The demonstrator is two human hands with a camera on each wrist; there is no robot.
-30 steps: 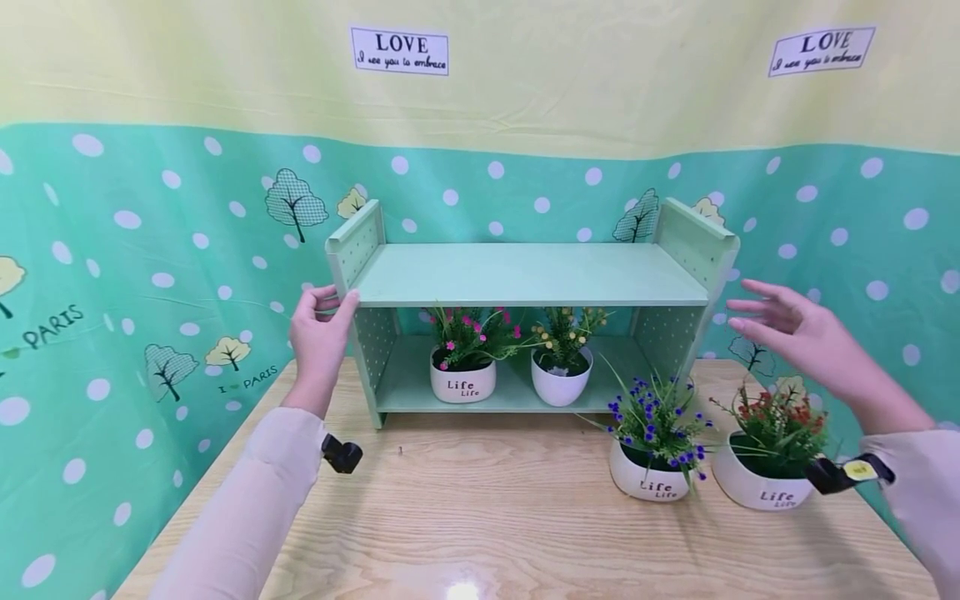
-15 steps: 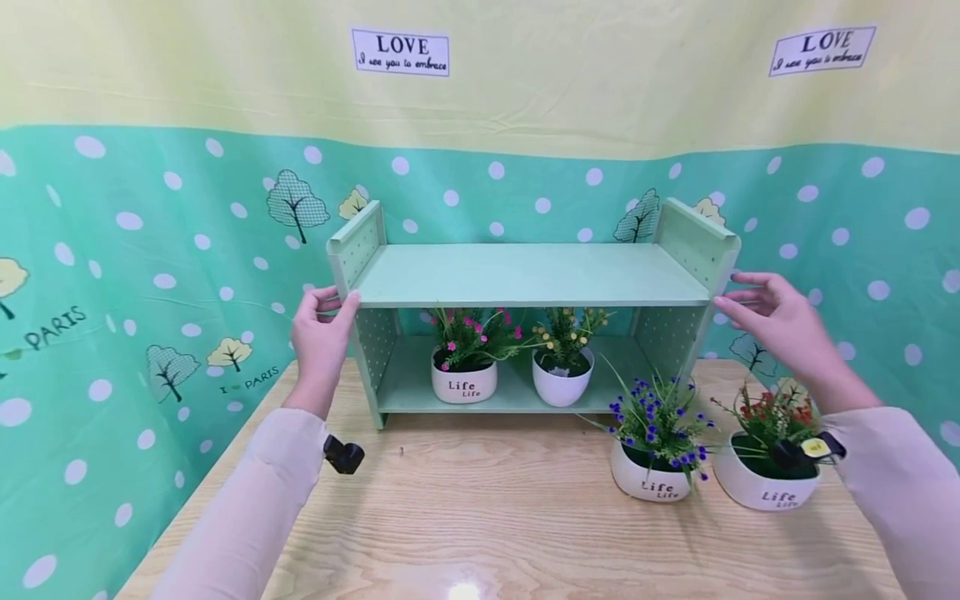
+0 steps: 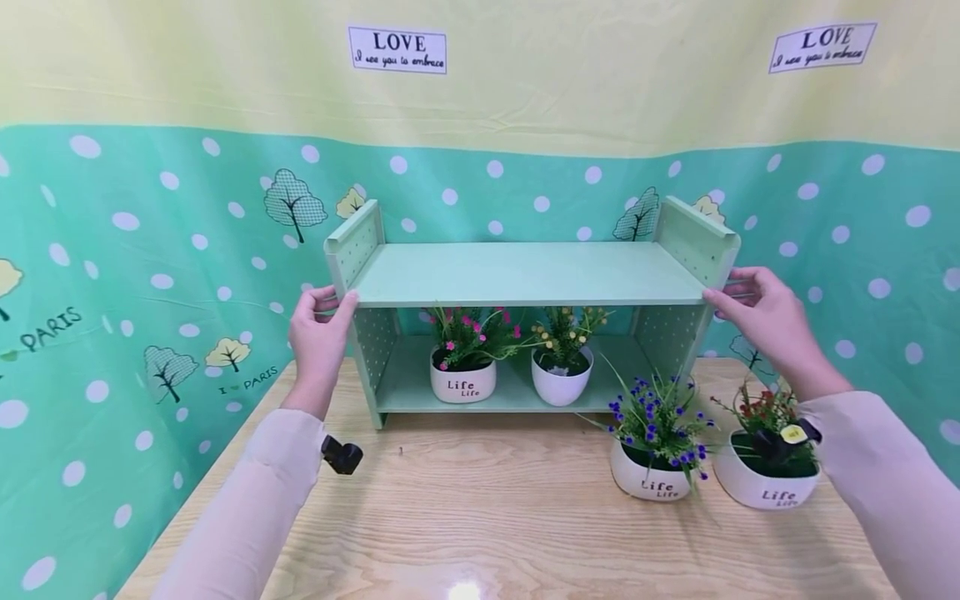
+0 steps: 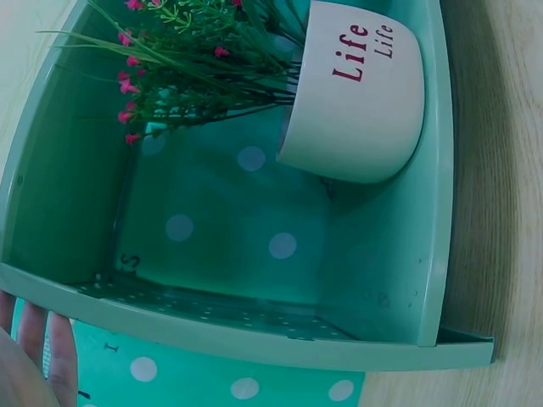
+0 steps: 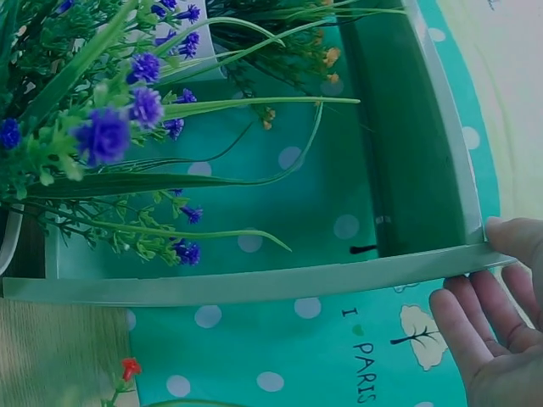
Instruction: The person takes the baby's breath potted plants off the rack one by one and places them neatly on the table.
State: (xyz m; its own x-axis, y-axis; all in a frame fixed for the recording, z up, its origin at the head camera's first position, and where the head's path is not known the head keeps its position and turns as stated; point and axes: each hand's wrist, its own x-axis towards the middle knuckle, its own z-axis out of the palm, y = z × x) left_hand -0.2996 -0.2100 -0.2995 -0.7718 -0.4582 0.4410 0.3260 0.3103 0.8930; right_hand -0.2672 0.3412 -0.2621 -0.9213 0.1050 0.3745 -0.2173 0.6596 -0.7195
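Note:
A pale green two-tier shelf [image 3: 525, 273] stands on the wooden table. At its left side panel, my left hand [image 3: 321, 340] grips the front edge, thumb in front and fingers behind. My right hand [image 3: 772, 321] pinches the right panel's front edge at the same height; the right wrist view shows the thumb [image 5: 512, 235] on one side and fingers on the other. On the lower tier sit a white pot with pink flowers [image 3: 463, 385] and a white pot with yellow flowers [image 3: 561, 387]. The upper tier holds nothing.
A white pot with blue-purple flowers [image 3: 651, 477] stands before the shelf's right front corner. Beside it is a white pot with red flowers [image 3: 765, 490], partly behind my wrist camera. A dotted green and yellow curtain [image 3: 495, 179] hangs close behind the shelf.
My right hand has moved left from the air beside the shelf and taken hold of the right panel's edge. My left hand keeps its grip; the shelf and pots stay put.

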